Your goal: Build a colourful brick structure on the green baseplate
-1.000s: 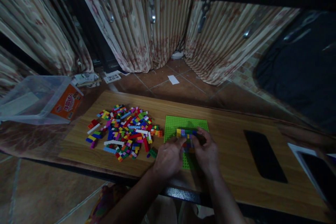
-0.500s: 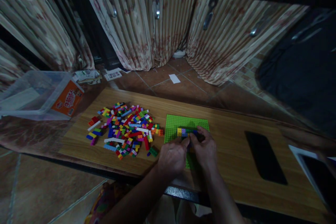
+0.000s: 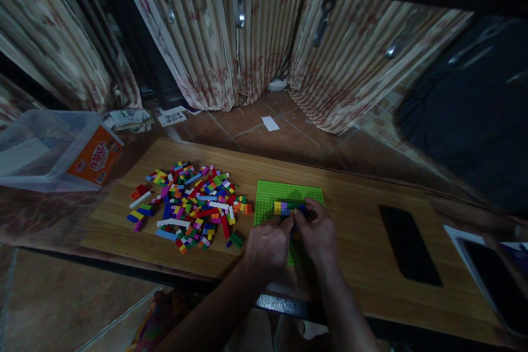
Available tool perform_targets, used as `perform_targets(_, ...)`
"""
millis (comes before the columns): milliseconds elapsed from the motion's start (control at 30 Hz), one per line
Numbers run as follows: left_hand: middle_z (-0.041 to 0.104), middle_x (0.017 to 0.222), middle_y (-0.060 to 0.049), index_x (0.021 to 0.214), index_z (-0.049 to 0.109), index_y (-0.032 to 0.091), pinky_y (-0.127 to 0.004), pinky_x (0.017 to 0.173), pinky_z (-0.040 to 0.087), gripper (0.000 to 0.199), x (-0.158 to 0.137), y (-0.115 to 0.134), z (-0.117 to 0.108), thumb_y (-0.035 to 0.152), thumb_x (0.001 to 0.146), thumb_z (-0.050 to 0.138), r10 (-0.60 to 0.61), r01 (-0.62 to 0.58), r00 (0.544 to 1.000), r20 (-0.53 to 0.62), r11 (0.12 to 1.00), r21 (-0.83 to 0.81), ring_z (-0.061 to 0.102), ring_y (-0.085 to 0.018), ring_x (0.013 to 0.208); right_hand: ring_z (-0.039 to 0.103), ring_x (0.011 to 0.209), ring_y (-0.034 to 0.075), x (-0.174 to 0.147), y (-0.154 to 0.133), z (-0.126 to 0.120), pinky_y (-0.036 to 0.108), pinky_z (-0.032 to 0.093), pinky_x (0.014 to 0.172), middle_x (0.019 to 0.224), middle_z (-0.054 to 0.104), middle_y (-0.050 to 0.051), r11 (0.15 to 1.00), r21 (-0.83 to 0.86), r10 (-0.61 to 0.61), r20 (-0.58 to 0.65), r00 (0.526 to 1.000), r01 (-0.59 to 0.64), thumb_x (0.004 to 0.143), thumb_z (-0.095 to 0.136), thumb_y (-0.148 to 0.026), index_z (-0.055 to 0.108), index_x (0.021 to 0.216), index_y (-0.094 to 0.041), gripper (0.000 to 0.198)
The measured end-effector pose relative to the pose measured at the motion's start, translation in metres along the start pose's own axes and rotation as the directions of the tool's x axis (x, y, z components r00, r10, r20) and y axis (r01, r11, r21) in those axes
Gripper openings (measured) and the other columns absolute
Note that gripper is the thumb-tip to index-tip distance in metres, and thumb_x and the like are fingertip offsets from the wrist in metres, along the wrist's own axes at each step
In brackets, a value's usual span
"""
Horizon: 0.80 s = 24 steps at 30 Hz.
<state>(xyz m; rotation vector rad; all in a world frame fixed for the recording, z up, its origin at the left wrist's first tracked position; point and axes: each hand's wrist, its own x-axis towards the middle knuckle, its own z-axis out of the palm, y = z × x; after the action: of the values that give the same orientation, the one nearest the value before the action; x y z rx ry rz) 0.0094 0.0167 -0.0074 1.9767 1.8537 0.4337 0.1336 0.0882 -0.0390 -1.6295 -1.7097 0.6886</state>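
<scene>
A green studded baseplate (image 3: 266,192) lies on the wooden board. On it sits a short row of joined toy bricks (image 3: 284,208), with yellow, lilac, blue and dark green showing. My right hand (image 3: 319,234) curls over the right end of the row, thumb and fingers closed on the bricks. From the left, my left hand (image 3: 266,245) presses in with its fingers bent, the fingertips meeting the near side of the row beside my right thumb. Whatever lies under the left fingertips is hidden.
A heap of loose coloured bricks (image 3: 198,206) spreads left of the baseplate. A black flat slab (image 3: 408,245) lies to the right, with a dark tablet-like device (image 3: 490,275) beyond it. A clear plastic bin (image 3: 53,148) stands at far left.
The whole view has shifted slightly, so everything appears a little further left. Both hands stay at the brick row in nearly the same pose.
</scene>
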Motion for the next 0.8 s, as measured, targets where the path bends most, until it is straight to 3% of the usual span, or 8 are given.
perform_targets(400,0.069,0.096,-0.011,0.135,0.052,0.023,-0.031,0.071,0.052,0.044,0.001,0.004,-0.006,0.025,0.094,0.037,-0.039,0.038,0.999,0.035,0.998,0.040,0.067,-0.024,0.085,0.063,0.080,0.025,0.001,0.001,0.003,0.041,0.051,0.075,0.103,0.067,0.016,0.999,-0.025,-0.028,-0.007,1.000,0.027,0.079,0.056,-0.045,0.064,0.117,-0.013,0.050)
perform_targets(567,0.070,0.105,-0.008,0.132,0.054,0.023,-0.032,0.079,0.053,0.040,-0.001,-0.001,-0.002,0.026,0.095,0.036,0.000,-0.001,1.000,-0.014,1.000,-0.015,0.067,-0.022,0.092,0.063,0.091,0.026,-0.002,0.002,-0.003,0.044,0.051,0.082,0.109,0.066,0.017,0.998,-0.018,-0.063,0.042,0.997,0.064,0.084,0.051,-0.045,0.063,0.119,-0.013,0.050)
perform_targets(700,0.069,0.112,-0.006,0.127,0.056,0.022,-0.032,0.088,0.052,0.035,-0.005,-0.003,-0.003,0.028,0.095,0.041,-0.035,0.031,0.997,-0.071,0.998,-0.052,0.065,-0.020,0.099,0.058,0.110,0.026,-0.003,0.003,-0.015,0.046,0.045,0.098,0.121,0.061,0.014,0.977,-0.035,-0.210,0.029,0.977,0.211,0.087,0.045,-0.034,0.061,0.124,-0.017,0.043)
perform_targets(800,0.070,0.108,-0.005,0.121,0.059,0.023,-0.031,0.085,0.052,0.031,-0.007,-0.005,-0.009,0.028,0.095,0.042,-0.082,0.080,0.993,-0.086,0.996,-0.033,0.066,-0.020,0.095,0.046,0.127,0.027,-0.003,0.005,-0.019,0.047,0.038,0.108,0.136,0.053,0.012,0.933,-0.051,-0.348,0.114,0.931,0.355,0.084,0.049,-0.028,0.057,0.129,-0.019,0.047)
